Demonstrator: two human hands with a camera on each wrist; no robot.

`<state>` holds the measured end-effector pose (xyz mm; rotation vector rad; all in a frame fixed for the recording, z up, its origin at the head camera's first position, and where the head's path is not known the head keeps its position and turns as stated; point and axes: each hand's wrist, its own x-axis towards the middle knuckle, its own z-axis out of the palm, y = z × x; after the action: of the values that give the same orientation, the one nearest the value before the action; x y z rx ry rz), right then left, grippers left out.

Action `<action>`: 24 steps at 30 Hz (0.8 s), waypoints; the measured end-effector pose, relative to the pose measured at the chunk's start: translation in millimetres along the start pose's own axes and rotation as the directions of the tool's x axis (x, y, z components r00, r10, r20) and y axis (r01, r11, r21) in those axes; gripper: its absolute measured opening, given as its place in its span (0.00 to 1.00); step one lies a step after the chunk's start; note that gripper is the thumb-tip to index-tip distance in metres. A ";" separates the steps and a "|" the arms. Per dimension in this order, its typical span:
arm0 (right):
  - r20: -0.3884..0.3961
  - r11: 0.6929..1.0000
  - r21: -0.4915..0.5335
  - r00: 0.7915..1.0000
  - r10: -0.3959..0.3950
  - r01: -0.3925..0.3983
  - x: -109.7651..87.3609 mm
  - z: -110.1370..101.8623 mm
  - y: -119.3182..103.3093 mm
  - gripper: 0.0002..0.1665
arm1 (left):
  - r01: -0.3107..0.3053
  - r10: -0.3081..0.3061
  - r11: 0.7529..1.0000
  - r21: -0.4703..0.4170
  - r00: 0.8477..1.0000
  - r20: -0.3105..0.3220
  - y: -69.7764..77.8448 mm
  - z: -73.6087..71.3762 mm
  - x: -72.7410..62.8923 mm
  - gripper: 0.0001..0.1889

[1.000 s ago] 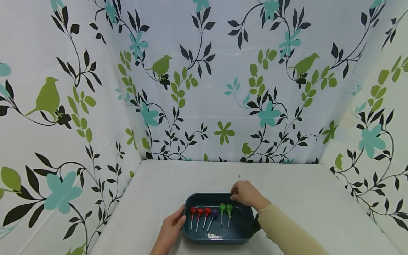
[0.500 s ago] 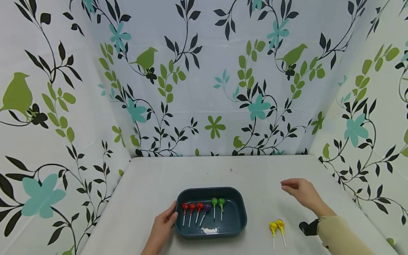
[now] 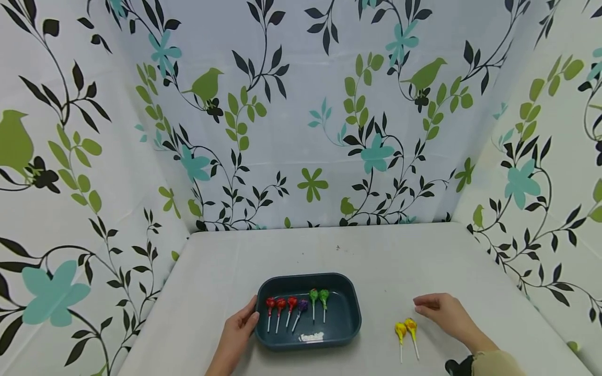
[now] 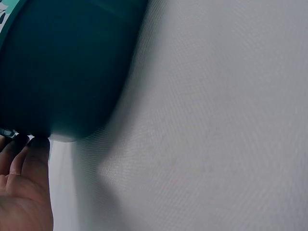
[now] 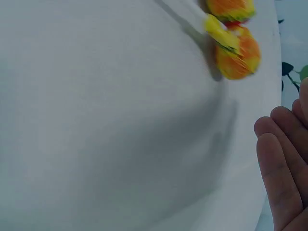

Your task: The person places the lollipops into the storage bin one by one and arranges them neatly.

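Note:
A dark blue tray [image 3: 329, 334] stands on the white table. My left hand [image 3: 236, 330] holds its left end, the thumb at the rim and the fingertips against the outer wall in the left wrist view. Inside lie several lollipops: red ones [image 3: 280, 303] on the left, a purple one [image 3: 302, 305] beside them, and two green ones [image 3: 323, 296] to the right. On the table right of the tray are two yellow lollipops [image 3: 411, 326], sticks toward me. My right hand [image 3: 444, 316] hovers just right of their heads, holding nothing, its fingers extended in the right wrist view.
The white table [image 3: 226, 261] is bordered by patterned curtains [image 3: 282, 130] at the back and both sides. A bare strip of table lies between the tray and the yellow lollipops. Small specks [image 3: 337, 247] mark the cloth behind the tray.
My right hand left the tray's far right corner, moved right, and then came lower beside the yellow lollipops, which came into view. The left hand keeps its hold on the tray. The view turned rightward.

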<state>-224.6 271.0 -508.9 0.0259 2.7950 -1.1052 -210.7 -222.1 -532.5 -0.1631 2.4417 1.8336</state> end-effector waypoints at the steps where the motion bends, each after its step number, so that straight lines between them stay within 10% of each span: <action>1: 0.010 1.000 0.004 1.000 0.009 -0.009 -1.6 6.1 1.6 0.16 | -0.005 0.005 1.000 0.002 1.000 0.000 -0.1 -0.3 0.0 0.25; 24: -0.020 0.999 -0.038 1.000 -0.021 0.020 -9.5 27.4 6.8 0.17 | -0.004 0.004 1.000 -0.010 1.000 -0.004 -0.8 -1.7 1.4 0.25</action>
<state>-211.5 257.6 -532.0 0.0049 2.8396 -1.0621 -212.0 -223.9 -533.0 -0.1624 2.4372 1.8498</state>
